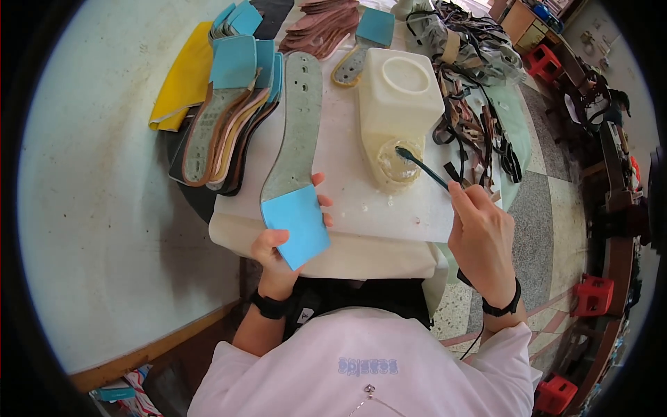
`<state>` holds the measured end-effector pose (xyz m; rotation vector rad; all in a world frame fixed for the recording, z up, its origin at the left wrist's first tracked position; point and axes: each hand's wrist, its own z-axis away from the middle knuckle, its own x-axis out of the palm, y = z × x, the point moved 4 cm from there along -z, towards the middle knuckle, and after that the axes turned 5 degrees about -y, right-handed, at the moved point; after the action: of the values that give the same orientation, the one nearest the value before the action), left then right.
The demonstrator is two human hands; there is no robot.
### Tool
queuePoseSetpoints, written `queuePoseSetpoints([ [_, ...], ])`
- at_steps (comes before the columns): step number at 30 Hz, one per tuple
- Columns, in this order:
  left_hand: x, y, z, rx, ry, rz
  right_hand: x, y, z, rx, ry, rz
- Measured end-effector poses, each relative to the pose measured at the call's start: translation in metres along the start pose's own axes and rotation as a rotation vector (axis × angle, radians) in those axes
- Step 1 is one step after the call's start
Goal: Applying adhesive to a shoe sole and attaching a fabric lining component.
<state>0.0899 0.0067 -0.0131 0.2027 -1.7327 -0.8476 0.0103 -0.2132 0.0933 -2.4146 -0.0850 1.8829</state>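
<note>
My left hand (272,254) grips a grey insole (301,104) by its heel end, thumb on top and fingertips showing at the far side. A light-blue square piece (295,219) covers that heel end; the long grey part points away from me. In my right hand (483,233) is the dark teal handle of a small brush (427,169), pinched between thumb and fingers. The brush's tip rests at the opening of a pale plastic jug (397,104) lying on its side. Whitish, glue-like stuff (392,167) coats that opening.
Stacked insoles with blue heel pieces (236,104) stand at the left by a yellow sheet (180,80). Brown pieces (319,28) and another blue-ended insole (375,28) lie at the back. Dark strips and scraps (472,118) heap at the right. Red stools (593,295) stand on the floor.
</note>
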Motion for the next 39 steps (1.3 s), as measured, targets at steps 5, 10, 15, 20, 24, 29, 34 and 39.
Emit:
queuePoseSetpoints([
  [5, 0.002, -0.002, 0.001, -0.013, -0.009, -0.048, 0.004, -0.005, -0.009, -0.006, -0.027, 0.081],
  [10, 0.003, -0.001, 0.002, -0.009, -0.022, -0.060, 0.002, -0.010, -0.014, -0.007, -0.078, 0.142],
  [15, 0.002, -0.003, 0.002, -0.006, -0.037, -0.076, 0.006, -0.010, -0.014, -0.018, -0.082, 0.157],
  [20, 0.004, 0.000, 0.004, 0.006, -0.034, -0.093, 0.003, -0.013, -0.017, -0.021, -0.106, 0.196],
  [24, 0.008, 0.006, 0.002, -0.011, -0.060, -0.099, 0.001, -0.018, -0.021, -0.098, -0.098, 0.240],
  [29, 0.032, 0.034, -0.012, -0.078, -0.097, -0.200, 0.000, -0.024, -0.029, -0.174, -0.124, 0.387],
  [34, 0.059, 0.046, -0.033, -0.241, -0.220, -0.113, -0.003, -0.012, -0.029, -0.129, -0.139, 0.275],
  [39, 0.053, 0.036, -0.055, -0.205, -0.322, -0.167, -0.007, 0.011, -0.007, 0.023, 0.013, -0.076],
])
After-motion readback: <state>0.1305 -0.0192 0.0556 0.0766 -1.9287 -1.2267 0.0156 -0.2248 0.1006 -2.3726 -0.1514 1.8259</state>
